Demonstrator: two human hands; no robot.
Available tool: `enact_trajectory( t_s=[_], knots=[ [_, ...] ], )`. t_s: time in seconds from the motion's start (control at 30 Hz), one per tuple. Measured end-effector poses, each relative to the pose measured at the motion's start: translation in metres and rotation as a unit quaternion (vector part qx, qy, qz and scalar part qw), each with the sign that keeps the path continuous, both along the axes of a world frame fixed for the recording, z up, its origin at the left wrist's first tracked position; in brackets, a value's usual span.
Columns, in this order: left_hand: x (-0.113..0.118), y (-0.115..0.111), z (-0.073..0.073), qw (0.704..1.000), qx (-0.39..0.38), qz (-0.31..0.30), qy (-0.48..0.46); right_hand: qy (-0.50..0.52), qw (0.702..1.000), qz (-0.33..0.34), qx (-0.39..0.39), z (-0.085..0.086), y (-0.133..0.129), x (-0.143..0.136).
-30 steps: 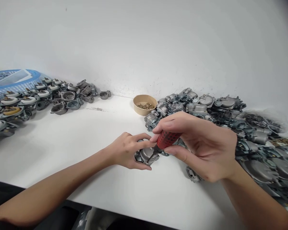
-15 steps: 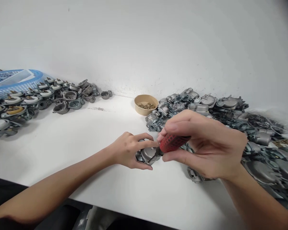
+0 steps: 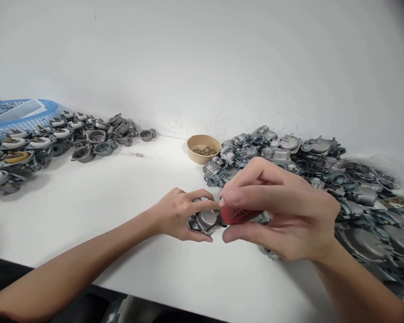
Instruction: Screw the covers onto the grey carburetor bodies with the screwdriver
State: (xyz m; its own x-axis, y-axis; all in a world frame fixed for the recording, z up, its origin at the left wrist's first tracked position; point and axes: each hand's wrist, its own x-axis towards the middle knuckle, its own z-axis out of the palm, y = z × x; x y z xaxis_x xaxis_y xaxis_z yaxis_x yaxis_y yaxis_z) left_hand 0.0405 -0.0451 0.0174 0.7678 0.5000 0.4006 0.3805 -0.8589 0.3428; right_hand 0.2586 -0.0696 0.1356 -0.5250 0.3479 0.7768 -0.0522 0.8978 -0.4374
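Observation:
My left hand [image 3: 182,215] grips a grey metal carburetor [image 3: 207,219] against the white table, with its fingers over the top and the thumb along the near side. In my right hand [image 3: 283,208] is a screwdriver [image 3: 240,215] with a red and black handle, held between the thumb and fingers. The screwdriver slants down to the left, and its tip meets the near edge of the carburetor. Whatever screw sits under the tip is too small to make out. Part of the carburetor is hidden by my fingers.
A tan bowl [image 3: 204,149] of small brass-coloured screws stands near the wall. Carburetors [image 3: 289,143] are heaped along the right. At the left lie loose metal bowls [image 3: 96,137], parts with white rings [image 3: 42,142], and a blue basket [image 3: 50,107].
My right hand has turned the screwdriver handle and shifted slightly down and left, its fingers curled differently. The left hand keeps its hold on the carburetor. The whole view has shifted a little.

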Motion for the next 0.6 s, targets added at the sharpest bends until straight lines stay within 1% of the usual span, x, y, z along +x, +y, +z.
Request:
enact_trajectory(
  t_s=[0.1, 0.17, 0.27, 0.33, 0.47, 0.53, 0.6],
  knots=[
    [-0.001, 0.002, -0.004, 1.000, 0.018, -0.009, -0.011, -0.010, 0.997, 0.028, -0.071, 0.001, -0.004, 0.002],
    [-0.001, 0.002, -0.007, 0.999, 0.030, -0.007, -0.018, -0.015, 0.994, 0.045, -0.095, 0.002, -0.006, 0.003],
    [-0.001, 0.002, -0.008, 0.999, 0.029, 0.000, -0.015, -0.001, 0.997, 0.037, -0.069, 0.000, -0.004, 0.001],
    [0.000, 0.001, -0.006, 1.000, 0.027, 0.001, -0.016, 0.011, 0.999, 0.022, -0.048, -0.002, -0.001, -0.001],
    [0.001, 0.000, -0.002, 0.998, 0.050, 0.006, -0.032, 0.018, 1.000, -0.005, -0.024, -0.005, 0.006, 0.001],
    [0.001, 0.000, -0.001, 0.998, 0.056, 0.016, -0.032, 0.001, 0.999, -0.004, -0.032, -0.004, 0.005, 0.005],
    [0.001, 0.000, -0.003, 0.997, 0.063, 0.022, -0.036, -0.024, 0.998, 0.001, -0.064, -0.002, 0.002, 0.008]
  ],
)
